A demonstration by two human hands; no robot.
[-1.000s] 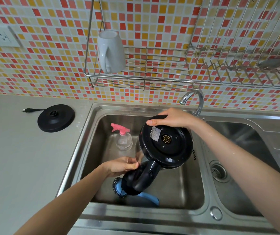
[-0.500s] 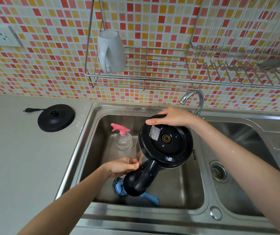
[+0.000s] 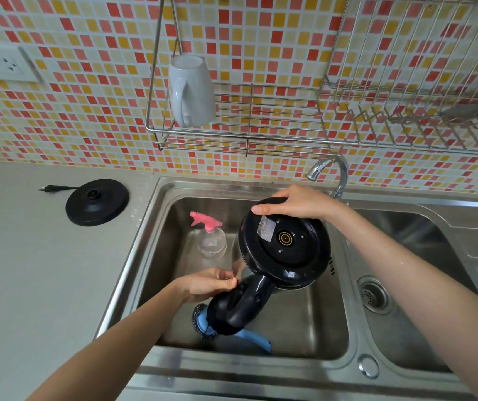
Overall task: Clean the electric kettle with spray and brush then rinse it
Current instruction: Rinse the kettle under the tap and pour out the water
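The black electric kettle (image 3: 285, 250) is tipped over above the left sink basin (image 3: 313, 316), its round underside facing me and its handle pointing down toward me. My right hand (image 3: 295, 202) grips the far edge of its base. My left hand (image 3: 207, 285) holds the kettle at the top of the handle, fingers curled at the lid side; the opening is hidden. A clear spray bottle (image 3: 210, 237) with a pink trigger stands in the basin behind. A blue-handled brush (image 3: 249, 338) lies on the basin floor under the handle.
The kettle's black power base (image 3: 97, 202) with its plug sits on the grey counter at left. A tap (image 3: 330, 172) curves over the divider between the basins; the right basin has a drain (image 3: 373, 295). A wire rack with a white mug (image 3: 191, 91) hangs on the tiled wall.
The kettle and both hands hold nearly the same pose; the kettle has only shifted very slightly.
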